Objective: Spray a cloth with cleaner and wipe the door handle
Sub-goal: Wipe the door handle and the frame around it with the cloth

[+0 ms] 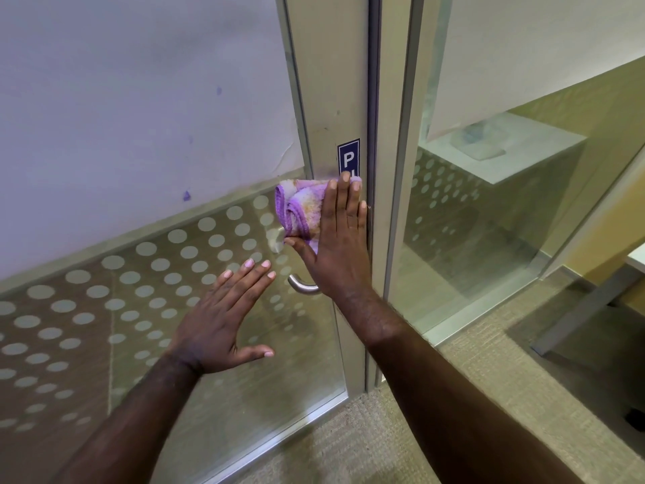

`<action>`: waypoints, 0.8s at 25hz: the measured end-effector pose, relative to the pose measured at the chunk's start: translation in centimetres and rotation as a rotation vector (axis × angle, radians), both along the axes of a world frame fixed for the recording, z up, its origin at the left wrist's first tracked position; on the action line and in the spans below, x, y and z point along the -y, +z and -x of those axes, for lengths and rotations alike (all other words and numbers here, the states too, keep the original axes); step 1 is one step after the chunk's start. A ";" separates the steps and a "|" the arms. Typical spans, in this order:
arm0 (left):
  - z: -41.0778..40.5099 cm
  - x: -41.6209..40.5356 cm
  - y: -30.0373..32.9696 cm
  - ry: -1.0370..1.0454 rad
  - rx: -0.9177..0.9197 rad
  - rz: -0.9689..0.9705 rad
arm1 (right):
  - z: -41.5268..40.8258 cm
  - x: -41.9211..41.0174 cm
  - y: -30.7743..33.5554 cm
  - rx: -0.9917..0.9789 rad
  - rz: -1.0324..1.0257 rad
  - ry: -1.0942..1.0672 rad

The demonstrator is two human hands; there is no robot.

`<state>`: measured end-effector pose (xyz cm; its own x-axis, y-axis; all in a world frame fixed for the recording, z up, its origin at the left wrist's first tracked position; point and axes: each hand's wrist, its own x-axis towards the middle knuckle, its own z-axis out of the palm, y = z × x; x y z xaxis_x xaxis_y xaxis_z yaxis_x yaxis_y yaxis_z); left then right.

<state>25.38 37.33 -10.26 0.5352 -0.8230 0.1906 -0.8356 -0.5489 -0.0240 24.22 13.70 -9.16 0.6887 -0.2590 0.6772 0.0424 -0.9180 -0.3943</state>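
Right hand [340, 235] lies flat with fingers extended, pressing a folded purple cloth [300, 211] against the aluminium door stile [328, 99], thumb hooked under the cloth's lower fold; pressed rather than clenched. Left hand [223, 319] is open and empty, fingers spread, hovering over or resting on the glass door [139, 117]; contact cannot be told.

Key relation: the lever door handle [302, 286] sits just below the cloth, its visible end projecting left from behind the right wrist. Long axis appears roughly horizontal. Right hand is nearer, so the wipe likely calls for a short downward slide.

Materials: glass frosted above, dotted film below; stile matte, scuffed; handle brushed metal, rounded tube; cloth plush terry, purple with pale blotches. Blue sign [348, 157] sits above the fingertips.
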 end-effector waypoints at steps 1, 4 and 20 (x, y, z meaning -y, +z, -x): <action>0.0 0.0 0.0 0.002 -0.002 0.001 | 0.0 0.1 0.1 0.002 -0.003 0.009; -0.1 0.0 -0.2 0.008 -0.007 0.004 | -0.2 0.3 0.8 0.029 -0.001 0.039; -0.2 0.0 -0.4 0.013 -0.012 0.007 | 0.0 -0.6 0.6 0.018 -0.050 -0.006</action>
